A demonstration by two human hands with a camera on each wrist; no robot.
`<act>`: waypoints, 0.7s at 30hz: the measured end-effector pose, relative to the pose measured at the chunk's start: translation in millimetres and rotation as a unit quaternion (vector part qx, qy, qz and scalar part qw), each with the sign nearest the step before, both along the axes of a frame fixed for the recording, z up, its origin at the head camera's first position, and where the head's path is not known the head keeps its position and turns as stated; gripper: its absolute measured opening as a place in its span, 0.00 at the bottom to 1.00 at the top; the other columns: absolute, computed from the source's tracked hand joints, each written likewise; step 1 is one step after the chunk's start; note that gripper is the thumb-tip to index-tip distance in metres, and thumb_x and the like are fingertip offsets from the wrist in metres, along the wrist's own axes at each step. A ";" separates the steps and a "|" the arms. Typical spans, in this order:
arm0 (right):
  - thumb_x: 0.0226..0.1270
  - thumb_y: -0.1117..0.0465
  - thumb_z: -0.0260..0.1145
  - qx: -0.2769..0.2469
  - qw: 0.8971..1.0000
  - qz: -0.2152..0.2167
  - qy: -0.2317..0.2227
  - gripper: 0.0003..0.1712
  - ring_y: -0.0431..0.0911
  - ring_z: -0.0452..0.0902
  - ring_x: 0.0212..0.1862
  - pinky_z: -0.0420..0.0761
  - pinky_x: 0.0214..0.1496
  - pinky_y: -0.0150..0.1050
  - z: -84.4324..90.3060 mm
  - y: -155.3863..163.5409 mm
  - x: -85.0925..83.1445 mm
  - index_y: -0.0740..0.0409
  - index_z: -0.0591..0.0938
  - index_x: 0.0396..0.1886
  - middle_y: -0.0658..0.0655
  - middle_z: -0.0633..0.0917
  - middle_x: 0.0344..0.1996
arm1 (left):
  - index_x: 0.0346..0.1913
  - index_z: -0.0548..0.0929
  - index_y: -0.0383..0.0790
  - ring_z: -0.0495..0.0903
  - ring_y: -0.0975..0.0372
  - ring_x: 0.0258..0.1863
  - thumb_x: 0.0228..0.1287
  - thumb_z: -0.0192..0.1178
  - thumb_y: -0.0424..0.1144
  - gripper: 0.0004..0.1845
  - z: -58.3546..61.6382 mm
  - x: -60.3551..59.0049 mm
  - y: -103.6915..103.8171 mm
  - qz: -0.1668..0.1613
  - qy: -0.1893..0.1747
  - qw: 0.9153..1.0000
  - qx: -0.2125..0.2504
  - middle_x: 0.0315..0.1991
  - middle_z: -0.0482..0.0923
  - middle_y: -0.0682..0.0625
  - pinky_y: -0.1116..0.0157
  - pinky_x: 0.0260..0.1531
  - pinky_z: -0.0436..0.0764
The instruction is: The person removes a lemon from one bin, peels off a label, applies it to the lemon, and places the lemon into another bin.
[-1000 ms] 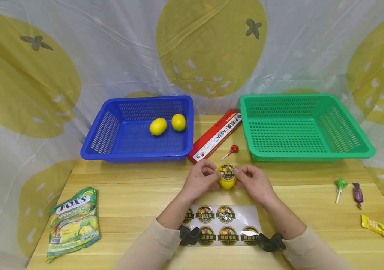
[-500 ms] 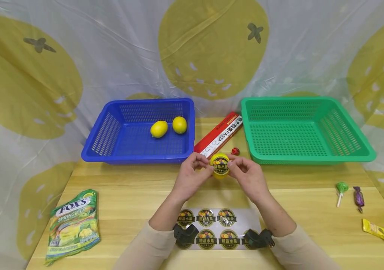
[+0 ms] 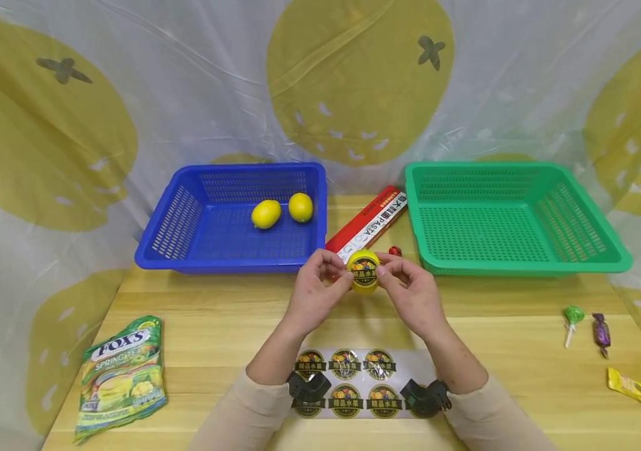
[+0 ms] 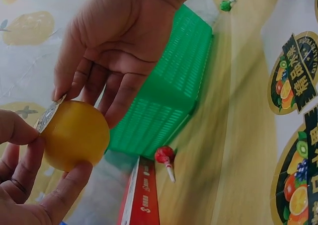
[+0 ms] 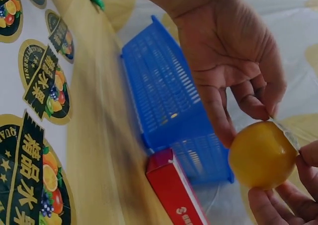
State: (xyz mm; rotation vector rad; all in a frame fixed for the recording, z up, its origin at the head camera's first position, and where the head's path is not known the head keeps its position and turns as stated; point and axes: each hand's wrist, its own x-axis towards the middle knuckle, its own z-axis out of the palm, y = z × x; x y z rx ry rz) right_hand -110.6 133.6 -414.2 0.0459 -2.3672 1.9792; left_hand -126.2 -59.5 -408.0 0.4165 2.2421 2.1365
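Observation:
A yellow lemon (image 4: 77, 135) is held up between my two hands, with a round black-and-gold fruit sticker (image 3: 364, 273) lying across the side that faces me. My left hand (image 3: 313, 297) pinches the sticker's left edge between thumb and finger, while another fingertip touches the lemon. At the opposite edge, my right hand (image 3: 417, 299) pinches in the same way, its other fingers curled behind the fruit. From the wrist views, the sticker's edges stand out from the curved skin. A white sheet of these stickers (image 3: 410, 362) lies flat on the table below my forearms.
Two lemons (image 3: 266, 214) sit in the blue basket (image 3: 208, 262) at back left. A green basket (image 3: 523, 259) stands at back right, and a red pasta box (image 3: 365, 225) lies between. Also around: a red lollipop (image 4: 164, 154), a Fox's candy bag (image 3: 122, 379), a green lollipop (image 3: 573, 314) and wrapped candies (image 3: 600, 332).
Both hands have carried the lemon slightly away from me and to the left. It now covers part of the pasta box, and most of the red lollipop is hidden in the head view.

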 end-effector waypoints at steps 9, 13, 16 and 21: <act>0.73 0.61 0.67 0.013 1.000 -0.026 0.005 0.13 0.55 0.81 0.64 0.82 0.54 0.26 -5.2 -4.3 -0.3 0.69 0.80 0.37 0.63 0.84 0.61 | 0.44 0.76 0.33 0.78 0.61 0.35 0.60 0.64 0.25 0.11 -3.3 1.3 1.3 0.012 0.012 1.000 -0.015 0.35 0.78 0.39 0.66 0.39 0.77; 0.73 0.61 0.67 0.018 0.999 -0.033 0.006 0.12 0.55 0.82 0.63 0.82 0.54 0.25 -5.2 -5.0 -0.8 0.68 0.80 0.37 0.63 0.84 0.60 | 0.43 0.76 0.32 0.77 0.62 0.35 0.60 0.65 0.25 0.11 -3.9 0.6 1.9 0.012 0.025 0.999 -0.019 0.35 0.78 0.37 0.65 0.44 0.76; 0.73 0.60 0.67 0.023 0.999 -0.036 0.008 0.12 0.54 0.82 0.62 0.82 0.54 0.26 -5.8 -5.8 -0.9 0.68 0.80 0.37 0.63 0.84 0.60 | 0.43 0.76 0.32 0.77 0.62 0.35 0.59 0.65 0.25 0.11 -4.0 0.6 2.2 0.013 0.026 0.999 -0.018 0.35 0.78 0.38 0.65 0.44 0.76; 0.73 0.60 0.67 0.021 0.999 -0.044 0.013 0.12 0.54 0.83 0.62 0.83 0.53 0.26 -7.2 -7.4 -0.1 0.68 0.80 0.38 0.62 0.84 0.60 | 0.44 0.77 0.33 0.77 0.61 0.37 0.60 0.66 0.26 0.11 -3.4 1.8 2.9 0.024 0.011 0.999 -0.026 0.36 0.79 0.41 0.66 0.44 0.76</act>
